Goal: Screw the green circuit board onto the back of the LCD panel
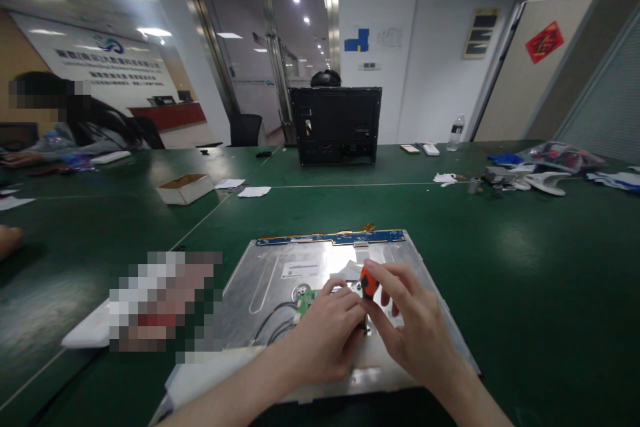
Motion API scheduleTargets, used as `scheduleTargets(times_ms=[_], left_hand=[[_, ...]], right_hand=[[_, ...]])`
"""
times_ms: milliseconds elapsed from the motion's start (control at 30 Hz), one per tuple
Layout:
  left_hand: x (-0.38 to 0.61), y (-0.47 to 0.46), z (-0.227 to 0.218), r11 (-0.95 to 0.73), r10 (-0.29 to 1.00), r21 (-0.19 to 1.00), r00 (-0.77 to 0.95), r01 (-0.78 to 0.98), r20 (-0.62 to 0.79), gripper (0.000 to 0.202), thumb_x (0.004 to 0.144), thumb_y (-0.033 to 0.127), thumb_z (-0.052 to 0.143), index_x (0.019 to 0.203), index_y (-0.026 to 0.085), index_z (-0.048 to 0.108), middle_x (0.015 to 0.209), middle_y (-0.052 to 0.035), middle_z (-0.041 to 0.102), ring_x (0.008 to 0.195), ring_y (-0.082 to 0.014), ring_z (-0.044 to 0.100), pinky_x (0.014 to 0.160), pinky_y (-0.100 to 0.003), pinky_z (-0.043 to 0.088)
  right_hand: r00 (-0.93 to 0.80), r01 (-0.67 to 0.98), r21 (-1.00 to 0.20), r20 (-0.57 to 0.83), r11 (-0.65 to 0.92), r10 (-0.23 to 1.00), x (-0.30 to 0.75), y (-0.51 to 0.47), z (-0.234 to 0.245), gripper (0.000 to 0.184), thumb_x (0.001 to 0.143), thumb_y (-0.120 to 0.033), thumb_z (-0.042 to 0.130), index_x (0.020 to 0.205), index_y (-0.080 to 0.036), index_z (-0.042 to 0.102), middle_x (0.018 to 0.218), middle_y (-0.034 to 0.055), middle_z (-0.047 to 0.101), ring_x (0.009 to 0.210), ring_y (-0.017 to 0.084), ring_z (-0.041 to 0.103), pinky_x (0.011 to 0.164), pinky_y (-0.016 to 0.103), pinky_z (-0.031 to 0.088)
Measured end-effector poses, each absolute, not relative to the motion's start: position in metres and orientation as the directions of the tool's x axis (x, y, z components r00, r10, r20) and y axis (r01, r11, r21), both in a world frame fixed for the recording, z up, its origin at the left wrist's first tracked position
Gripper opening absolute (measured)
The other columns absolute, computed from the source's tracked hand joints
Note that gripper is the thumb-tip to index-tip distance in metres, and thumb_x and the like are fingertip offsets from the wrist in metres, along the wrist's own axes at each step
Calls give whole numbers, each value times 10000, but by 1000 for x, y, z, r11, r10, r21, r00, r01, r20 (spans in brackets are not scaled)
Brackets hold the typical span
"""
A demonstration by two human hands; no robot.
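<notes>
A silver metal display panel (280, 267) lies back-up on the green table in front of me, with a blue circuit strip (330, 238) along its far edge. My right hand (410, 327) is closed around an orange-handled screwdriver (369, 282), held upright over the middle of the panel. My left hand (325, 333) rests on the panel beside it, fingers curled and pinching at the screwdriver's lower shaft. A small green circuit board (306, 300) with black wires (273, 323) sits just left of my left hand.
A black monitor back (336, 124) stands upright at the table's far side. A small open cardboard box (185, 188) and papers (254, 191) lie at the left middle. Tools, gloves and bags (540, 173) lie at the far right. Another person (65, 127) sits at the far left.
</notes>
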State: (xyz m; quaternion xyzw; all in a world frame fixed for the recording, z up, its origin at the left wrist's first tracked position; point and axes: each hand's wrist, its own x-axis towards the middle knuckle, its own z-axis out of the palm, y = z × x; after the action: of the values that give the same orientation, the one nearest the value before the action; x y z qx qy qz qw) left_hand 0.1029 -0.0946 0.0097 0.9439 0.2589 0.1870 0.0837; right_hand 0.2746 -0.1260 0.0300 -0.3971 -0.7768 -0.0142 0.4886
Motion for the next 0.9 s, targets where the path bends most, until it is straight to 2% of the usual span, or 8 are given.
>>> scheduleTargets(times_ms=[200,300,400,567,733,900], left_hand=[[103,-95,11,-854,516,260,799,451,308,161,805,132,494,930,192,577,964,-57,676,926,-237,610,926,-442,359],[103,-95,10,-852,519,254,801,457,300,148,786,130,502,898,194,576,926,-52,670,888,-230,606,915,-437,369],[102,-94,9,-852,521,246,796,463,307,111,787,136,508,863,187,571,895,-52,665,863,-225,601,926,-443,367],[102,-94,7,-849,525,255,795,463,304,148,794,126,506,907,183,583,948,-70,676,946,-254,605,950,-461,362],[104,-96,12,-854,516,268,792,446,327,199,782,98,497,938,195,573,972,-57,681,949,-245,612,956,-454,356],[103,-95,12,-848,527,259,790,462,313,136,772,119,514,868,195,571,899,-52,673,883,-236,614,927,-443,376]], right_hand=[[-222,569,-418,751,708,622,274,-128,27,539,907,-136,454,1417,-215,298,968,65,622,690,159,608,570,297,539],[-198,577,-422,758,699,621,274,-128,27,528,898,-157,486,1391,-197,301,913,47,625,664,157,605,549,290,529],[-194,568,-412,774,712,603,274,-126,27,496,900,-174,520,1357,-230,336,937,44,613,682,149,602,514,262,510],[-202,583,-397,774,709,600,273,-127,30,488,899,-144,500,1357,-279,399,1007,62,588,725,149,611,501,246,509],[-261,554,-399,750,731,607,274,-130,31,588,890,-121,451,1445,-257,313,948,52,616,712,154,612,556,268,542],[-232,564,-384,776,731,587,274,-129,30,552,898,-153,470,1419,-238,309,878,32,625,689,163,611,595,298,555]])
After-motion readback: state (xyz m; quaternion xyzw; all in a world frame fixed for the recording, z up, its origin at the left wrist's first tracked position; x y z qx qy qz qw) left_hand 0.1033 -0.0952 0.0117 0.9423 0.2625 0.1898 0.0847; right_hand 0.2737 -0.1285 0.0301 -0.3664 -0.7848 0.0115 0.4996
